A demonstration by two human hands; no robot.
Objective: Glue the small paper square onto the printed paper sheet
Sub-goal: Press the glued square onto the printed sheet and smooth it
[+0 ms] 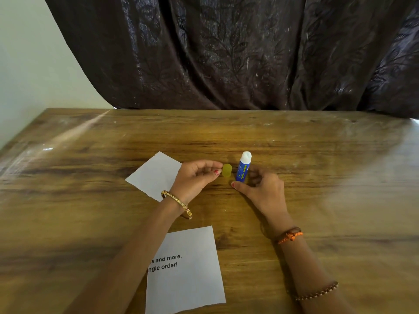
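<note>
We pinch the yellow cap (227, 170) in left hand (195, 177) fingertips; right hand (260, 189) fingers curl round glue stick (243, 167), upright, uncapped; small paper square (156, 175) at 9 o'clock, partly under left hand; printed paper sheet (188, 273) at 6, near table (317, 155) front edge; bare wood twd 3.

Home (curtain (238, 53), wooden table (317, 177))
</note>
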